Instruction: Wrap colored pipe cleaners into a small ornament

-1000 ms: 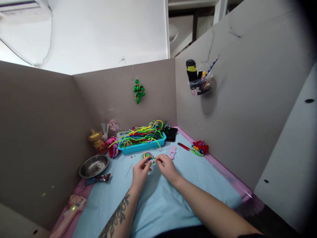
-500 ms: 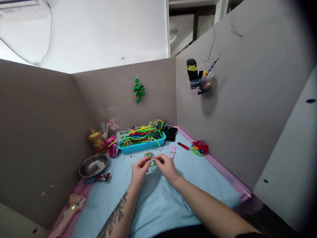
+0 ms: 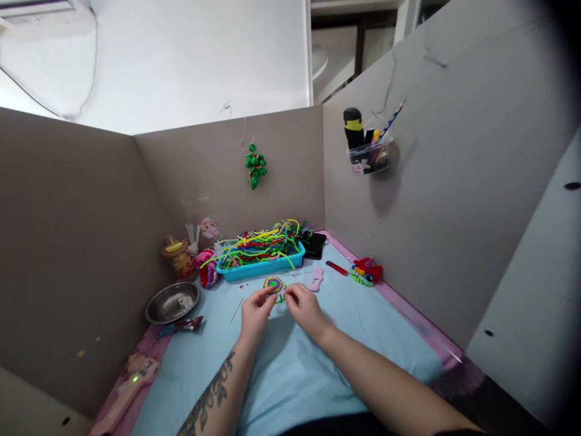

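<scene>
My left hand [image 3: 255, 313] is closed in a pinch on a small coiled pipe-cleaner piece [image 3: 273, 284], with rings of purple, yellow and green. Close beside it, my right hand [image 3: 307, 310] pinches at the piece's right side, where a green strand [image 3: 280, 298] shows between the hands. The fingertips hide most of what the right hand grips. Just beyond the hands lies a pale pink flat card [image 3: 316, 278] with a cut-out. A thin wire [image 3: 236, 309] rests on the blue cloth left of my left hand.
A blue tray [image 3: 261, 272] heaped with pipe cleaners stands at the back, a black phone-like object [image 3: 315, 245] beside it. To the left are a metal bowl [image 3: 157, 312] and a cup [image 3: 178, 260]. A red cutter-like tool [image 3: 337, 267] lies right. Grey partitions [image 3: 399, 200] enclose the table.
The fingers of my right hand have shifted slightly at the coiled piece, and less of the green strand hangs below. Both hands stay in about the same place.
</scene>
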### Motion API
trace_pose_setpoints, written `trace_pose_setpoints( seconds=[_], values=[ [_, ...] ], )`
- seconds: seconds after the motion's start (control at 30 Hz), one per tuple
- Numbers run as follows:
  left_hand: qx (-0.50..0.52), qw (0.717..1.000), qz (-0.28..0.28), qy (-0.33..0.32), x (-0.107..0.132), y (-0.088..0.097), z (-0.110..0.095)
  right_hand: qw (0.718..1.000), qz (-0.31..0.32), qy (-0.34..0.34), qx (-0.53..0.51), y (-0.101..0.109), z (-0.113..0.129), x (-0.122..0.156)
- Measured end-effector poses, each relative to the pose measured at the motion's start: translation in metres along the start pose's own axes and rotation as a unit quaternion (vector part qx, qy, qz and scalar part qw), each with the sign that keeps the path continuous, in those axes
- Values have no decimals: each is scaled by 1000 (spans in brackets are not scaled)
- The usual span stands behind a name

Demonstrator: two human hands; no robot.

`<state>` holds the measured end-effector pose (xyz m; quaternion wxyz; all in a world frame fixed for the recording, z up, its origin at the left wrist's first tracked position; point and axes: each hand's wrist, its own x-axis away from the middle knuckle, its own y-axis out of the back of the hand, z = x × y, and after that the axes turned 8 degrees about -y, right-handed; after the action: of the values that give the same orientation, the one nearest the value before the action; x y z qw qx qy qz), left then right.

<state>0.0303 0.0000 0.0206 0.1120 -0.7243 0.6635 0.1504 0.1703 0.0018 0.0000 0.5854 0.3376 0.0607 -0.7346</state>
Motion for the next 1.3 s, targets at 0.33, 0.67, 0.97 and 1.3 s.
trace_pose_setpoints(
  seconds=[0.33, 0.67, 0.97, 1.3],
  values=[
    [16, 1000, 13, 3, -1, 2, 4, 999, -2, -16, -32, 2, 4, -1],
    [25, 999, 21, 5, -1, -1, 2, 992, 3, -75, -106, 2, 4, -2],
    [-30, 999, 13, -37, 3, -2, 2, 999, -20, 28, -30, 7, 8, 0],
    [-15, 997, 10, -71, 7, 0, -3, 989, -11, 144, -24, 9, 9, 6]
  ],
)
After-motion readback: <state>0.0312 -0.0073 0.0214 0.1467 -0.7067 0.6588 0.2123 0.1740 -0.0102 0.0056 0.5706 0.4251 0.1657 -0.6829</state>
